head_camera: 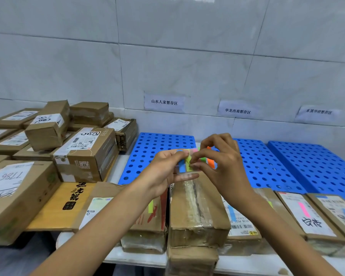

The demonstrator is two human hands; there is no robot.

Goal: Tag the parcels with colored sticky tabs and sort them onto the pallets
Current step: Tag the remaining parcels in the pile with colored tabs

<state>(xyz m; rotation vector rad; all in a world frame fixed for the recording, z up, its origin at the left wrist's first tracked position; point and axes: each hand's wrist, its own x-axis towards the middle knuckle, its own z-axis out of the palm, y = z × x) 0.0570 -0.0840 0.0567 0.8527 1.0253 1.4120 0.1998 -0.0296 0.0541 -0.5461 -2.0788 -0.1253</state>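
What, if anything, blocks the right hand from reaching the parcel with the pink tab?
Likely nothing, so yes: the pink-tab parcel lies uncovered on the right hand's side, though that hand is busy pinching a sticky tab.

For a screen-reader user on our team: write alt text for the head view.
The left hand holds a sheet of colored tabs above a taped parcel while the right hand pinches one. Three blue pallets lie behind; more parcels are stacked at left.
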